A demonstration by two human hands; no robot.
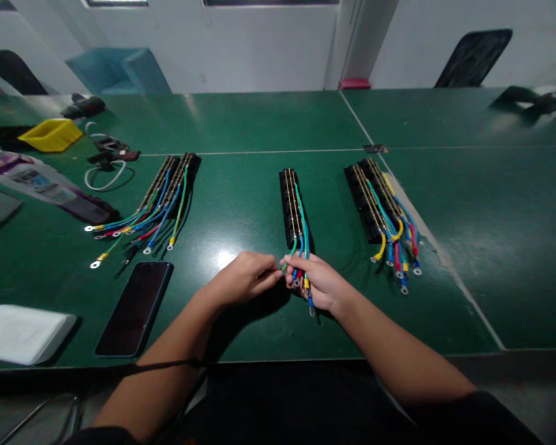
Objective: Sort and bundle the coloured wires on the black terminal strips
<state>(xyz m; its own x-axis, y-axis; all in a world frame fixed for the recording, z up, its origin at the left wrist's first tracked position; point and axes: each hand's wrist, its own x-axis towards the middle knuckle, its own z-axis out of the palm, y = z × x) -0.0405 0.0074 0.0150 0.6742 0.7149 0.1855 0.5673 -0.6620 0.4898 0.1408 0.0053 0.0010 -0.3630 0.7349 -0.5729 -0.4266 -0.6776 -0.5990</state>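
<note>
A black strip with brass-coloured bars (291, 207) lies in front of me, its coloured wires running toward my body. My right hand (323, 283) is closed round these wires (306, 247), which are green, blue and red with ring terminals (311, 304) poking out below the fingers. My left hand (248, 278) comes in from the left, its fingertips pinched on the end of a green wire (293, 252) beside my right thumb. What sits at that wire's tip is hidden by the fingers.
Two similar wired strips (176, 176) lie left, and two more (370, 198) right. A phone (135, 309), a white box-like device (25, 334), a bottle in purple-and-white wrapping (46, 185), a yellow bin (52, 135) and a white cable (106, 185) occupy the left of the green table (241, 123).
</note>
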